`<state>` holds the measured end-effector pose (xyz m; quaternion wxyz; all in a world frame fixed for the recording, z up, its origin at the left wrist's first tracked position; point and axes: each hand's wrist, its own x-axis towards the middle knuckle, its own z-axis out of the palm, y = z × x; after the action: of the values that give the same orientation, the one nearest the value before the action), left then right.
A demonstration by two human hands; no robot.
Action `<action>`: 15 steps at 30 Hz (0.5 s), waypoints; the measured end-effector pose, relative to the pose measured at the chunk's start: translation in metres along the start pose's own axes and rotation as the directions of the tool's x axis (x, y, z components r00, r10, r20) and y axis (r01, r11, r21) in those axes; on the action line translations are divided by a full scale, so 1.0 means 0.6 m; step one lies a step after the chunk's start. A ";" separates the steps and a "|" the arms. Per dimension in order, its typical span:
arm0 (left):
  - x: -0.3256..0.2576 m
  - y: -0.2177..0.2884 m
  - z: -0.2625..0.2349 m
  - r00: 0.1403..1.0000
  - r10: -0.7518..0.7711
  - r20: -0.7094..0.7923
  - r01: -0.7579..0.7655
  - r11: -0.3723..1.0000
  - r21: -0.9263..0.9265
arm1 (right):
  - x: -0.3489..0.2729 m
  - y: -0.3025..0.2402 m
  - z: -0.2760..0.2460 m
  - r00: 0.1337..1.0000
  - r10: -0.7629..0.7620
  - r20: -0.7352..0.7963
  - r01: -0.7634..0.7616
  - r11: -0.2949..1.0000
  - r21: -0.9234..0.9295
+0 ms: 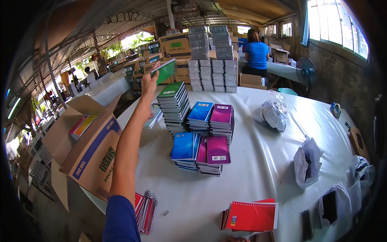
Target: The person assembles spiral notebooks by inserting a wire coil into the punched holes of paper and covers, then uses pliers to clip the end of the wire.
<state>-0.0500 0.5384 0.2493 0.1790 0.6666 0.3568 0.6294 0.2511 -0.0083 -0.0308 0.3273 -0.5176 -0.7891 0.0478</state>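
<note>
The left hand (150, 78) is stretched far forward, its fingers closed on a green spiral notebook (164, 70) held in the air just above the tall green-topped stack (173, 105) on the white surface (258, 161). It seems the stacking step: the notebook needs lowering squarely onto that stack. The right hand is barely visible at the lower edge; its state I cannot tell.

At the left of the frame I see an open cardboard box (86, 149) tilted against the white table (258, 169). At frame centre I see stacks of blue and magenta notebooks (201, 137), a red notebook pile (252, 215) at the lower edge, and clear plastic bags (307, 161) at the right. At top centre stand wrapped notebook bundles (213, 60); beyond them, a person in a blue shirt (256, 54) and a fan (306, 72).
</note>
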 end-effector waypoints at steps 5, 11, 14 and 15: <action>0.024 -0.049 0.011 0.986 0.085 0.146 -0.034 0.945 -0.325 | 0.010 0.008 0.003 1.000 0.027 0.014 -0.027 1.000 0.002; 0.059 -0.097 -0.033 0.818 0.247 0.520 -0.205 0.969 -0.138 | 0.023 0.012 0.009 1.000 0.014 0.017 -0.014 1.000 0.023; 0.054 -0.083 0.006 0.832 0.194 0.520 -0.063 0.964 -0.259 | 0.028 0.017 0.008 0.998 0.053 0.022 -0.053 0.999 0.000; 0.059 -0.082 0.003 0.817 0.199 0.541 -0.055 0.961 -0.272 | 0.029 0.018 0.009 0.998 0.056 0.024 -0.056 0.998 -0.002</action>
<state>-0.0625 0.5974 0.2405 0.3140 0.8177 0.1625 0.4543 0.2522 0.0129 -0.0311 0.3161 -0.5392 -0.7781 0.0626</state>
